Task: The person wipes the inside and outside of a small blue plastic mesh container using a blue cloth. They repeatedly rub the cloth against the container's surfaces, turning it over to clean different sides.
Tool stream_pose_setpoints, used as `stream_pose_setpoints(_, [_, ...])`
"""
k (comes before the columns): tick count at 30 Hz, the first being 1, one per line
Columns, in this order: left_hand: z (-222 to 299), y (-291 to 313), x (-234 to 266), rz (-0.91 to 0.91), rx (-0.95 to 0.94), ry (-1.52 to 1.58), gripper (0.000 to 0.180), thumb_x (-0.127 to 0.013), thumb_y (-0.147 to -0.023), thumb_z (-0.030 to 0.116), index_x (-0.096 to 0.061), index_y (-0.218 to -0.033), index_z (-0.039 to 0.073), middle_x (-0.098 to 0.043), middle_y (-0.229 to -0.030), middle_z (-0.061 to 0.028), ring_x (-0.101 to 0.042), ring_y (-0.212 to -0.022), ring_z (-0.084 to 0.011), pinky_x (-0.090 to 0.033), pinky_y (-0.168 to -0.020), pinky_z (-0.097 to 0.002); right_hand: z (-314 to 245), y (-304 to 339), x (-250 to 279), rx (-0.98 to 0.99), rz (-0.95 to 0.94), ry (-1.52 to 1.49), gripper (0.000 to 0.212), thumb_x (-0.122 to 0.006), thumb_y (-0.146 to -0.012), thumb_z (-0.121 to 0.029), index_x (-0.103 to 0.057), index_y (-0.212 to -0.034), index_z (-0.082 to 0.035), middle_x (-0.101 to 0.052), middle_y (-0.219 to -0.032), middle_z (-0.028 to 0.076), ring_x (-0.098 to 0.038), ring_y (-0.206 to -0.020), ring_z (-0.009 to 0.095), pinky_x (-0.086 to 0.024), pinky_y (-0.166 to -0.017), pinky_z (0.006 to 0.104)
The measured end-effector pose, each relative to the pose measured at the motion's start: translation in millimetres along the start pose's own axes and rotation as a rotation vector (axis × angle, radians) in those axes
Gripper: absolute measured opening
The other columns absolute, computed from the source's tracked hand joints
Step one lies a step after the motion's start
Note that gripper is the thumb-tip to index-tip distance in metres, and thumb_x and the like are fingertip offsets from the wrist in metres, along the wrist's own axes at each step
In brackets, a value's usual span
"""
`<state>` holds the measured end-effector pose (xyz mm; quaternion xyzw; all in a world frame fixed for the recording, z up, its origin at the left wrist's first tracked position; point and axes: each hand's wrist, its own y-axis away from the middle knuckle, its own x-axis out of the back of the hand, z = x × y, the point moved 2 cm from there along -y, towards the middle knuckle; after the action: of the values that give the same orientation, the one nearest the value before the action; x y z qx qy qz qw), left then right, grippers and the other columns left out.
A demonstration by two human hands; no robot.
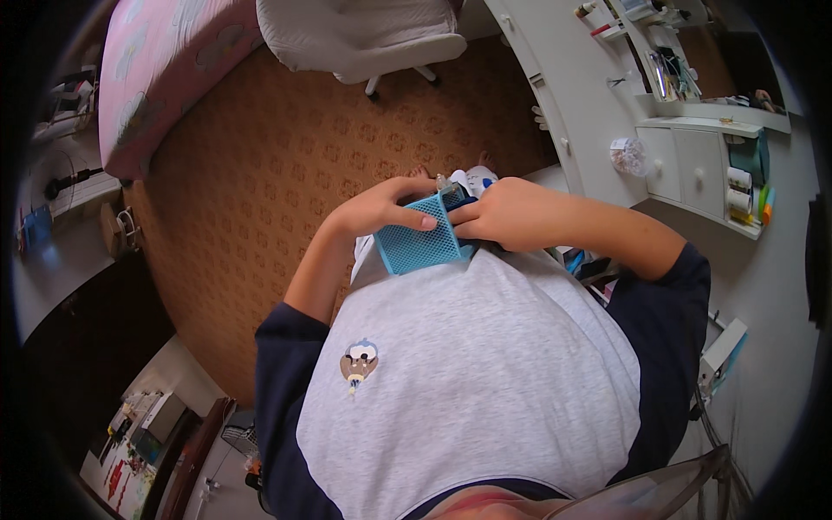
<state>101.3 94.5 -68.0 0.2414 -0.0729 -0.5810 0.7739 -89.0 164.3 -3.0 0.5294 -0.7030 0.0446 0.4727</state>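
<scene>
Light blue is grabbing my eye on the feed: the left hand (380,208) is clamping a mesh box (418,246) in front of the pale grey shirt (468,364), thumb lying across the perforated side, while the right hand (520,212) is sitting right up at the box's open end. Hands are close together, but I can't tell whether the right one is pinching anything, since its fingertips are partly hidden and only a dark-blue bit is showing beside them. What's worrying me: I'm seeing no surface under that box, so the left hand seems to be doing all the carrying. If that thumb slips during a push or tug from the right, the box could tip and whatever's inside could spill onto the brown floor (251,199). Shirt fabric is bunching near the box's bottom edge too, so a corner might snag. Something white and blue (478,180) is poking up past the right hand; I can't say if it's in the box or beyond it. Otherwise, a white chair (364,39) is standing at the floor's far edge, a pink bed (173,82) is filling its far left corner, and a white desk (589,113) is running along its right edge. The right forearm (598,230) is blocking my view of the clutter behind it.
</scene>
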Motion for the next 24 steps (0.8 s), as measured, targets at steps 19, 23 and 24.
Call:
stream_pose_setpoints(19, [-37, 21, 6, 0.404, -0.257, 0.634, 0.096, -0.076, -0.054, 0.056, -0.052, -0.127, -0.001, -0.061, -0.114, -0.0182, -0.06, -0.106, -0.0302, -0.051, -0.088, -0.0387, 33, 34, 6, -0.089, 0.76, -0.243, 0.041, -0.059, -0.076, 0.003, -0.061, -0.115, -0.008, -0.058, -0.122, 0.012, -0.064, -0.095, 0.03, -0.053, -0.078, 0.0348])
stream_pose_setpoints(23, [-35, 18, 5, 0.48, -0.448, 0.781, 0.097, -0.077, -0.057, 0.053, -0.046, -0.132, 0.001, -0.058, -0.118, -0.0181, -0.061, -0.104, -0.0281, -0.054, -0.085, -0.0387, 36, 41, 4, -0.185, 1.015, -0.502, 0.044, -0.06, -0.08, -0.002, -0.055, -0.124, -0.002, -0.055, -0.121, 0.02, -0.059, -0.107, 0.033, -0.048, -0.091, 0.0352])
stream_pose_setpoints(24, [-29, 16, 5, 0.417, -0.495, 0.78, 0.097, -0.078, -0.058, 0.049, -0.043, -0.135, 0.001, -0.057, -0.12, -0.0173, -0.06, -0.105, -0.0266, -0.053, -0.087, -0.0387, 33, 39, 5, -0.185, 1.069, -0.54, 0.046, -0.061, -0.08, -0.004, -0.054, -0.125, -0.001, -0.054, -0.121, 0.019, -0.058, -0.108, 0.032, -0.047, -0.092, 0.0355])
